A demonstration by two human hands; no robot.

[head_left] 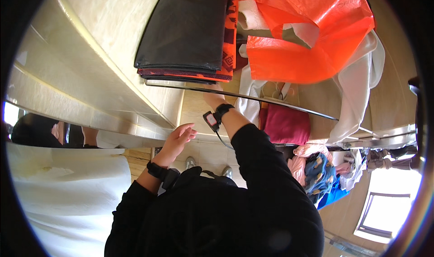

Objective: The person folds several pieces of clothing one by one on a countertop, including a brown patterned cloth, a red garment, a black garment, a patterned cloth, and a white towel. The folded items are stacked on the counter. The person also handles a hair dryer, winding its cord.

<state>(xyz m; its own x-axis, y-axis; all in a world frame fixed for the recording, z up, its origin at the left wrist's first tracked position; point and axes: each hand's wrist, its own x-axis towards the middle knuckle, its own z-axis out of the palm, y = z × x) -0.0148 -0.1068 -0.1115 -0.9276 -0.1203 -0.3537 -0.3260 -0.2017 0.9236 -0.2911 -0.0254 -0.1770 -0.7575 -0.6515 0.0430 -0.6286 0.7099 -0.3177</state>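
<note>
My left hand (180,138) hangs in the air in front of the shelf, holding nothing, its fingers loosely bent and a little apart. My right hand (214,93) reaches in under the dark edge of a glass shelf (244,97). Its fingers are hidden beneath a stack of folded black plastic bags (186,30) lying on that shelf, so I cannot tell what they touch. Folded orange-and-dark patterned material (229,55) shows within the stack. To its right spreads a crumpled orange plastic bag (315,60). Below the glass lies a folded dark red cloth (286,123).
White cloth (249,101) hangs near my right wrist, and more white fabric (354,97) drapes at the right. A tiled ledge (84,60) juts out at the left above a white covered surface (67,189). Piled clothes (318,172) lie at the right, near a bright window (386,209).
</note>
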